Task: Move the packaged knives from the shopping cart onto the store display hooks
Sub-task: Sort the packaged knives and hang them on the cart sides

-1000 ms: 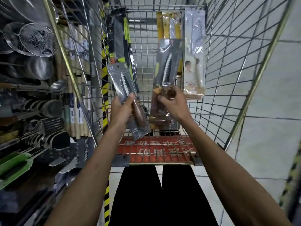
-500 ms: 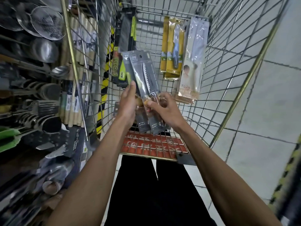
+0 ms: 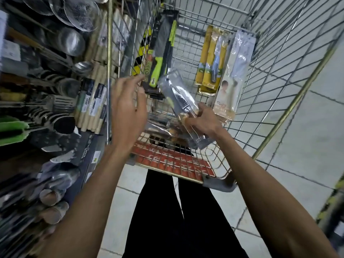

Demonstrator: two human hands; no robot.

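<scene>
I look down into a wire shopping cart (image 3: 279, 75). My right hand (image 3: 203, 121) grips grey packaged serrated knives (image 3: 179, 101) by their wooden handles, above the cart's near end. My left hand (image 3: 128, 110) hovers with spread fingers to their left, holding nothing. Another packaged knife (image 3: 160, 127) lies low in the cart under my hands. Against the cart's far walls lean a black pack with a green-handled knife (image 3: 158, 58), yellow knife packs (image 3: 211, 58) and a pale pack (image 3: 232, 75).
Store shelving on the left holds hanging strainers (image 3: 80, 12), ladles (image 3: 81, 67), spatulas and wooden rolling pins (image 3: 93, 101). The cart's red handle panel (image 3: 173, 161) is close to my legs. Tiled floor (image 3: 297, 146) lies to the right.
My left hand has let go of the knife packs and opened to the left. My right hand now holds the packs alone, tilted lower. The view has swung left toward the shelving.
</scene>
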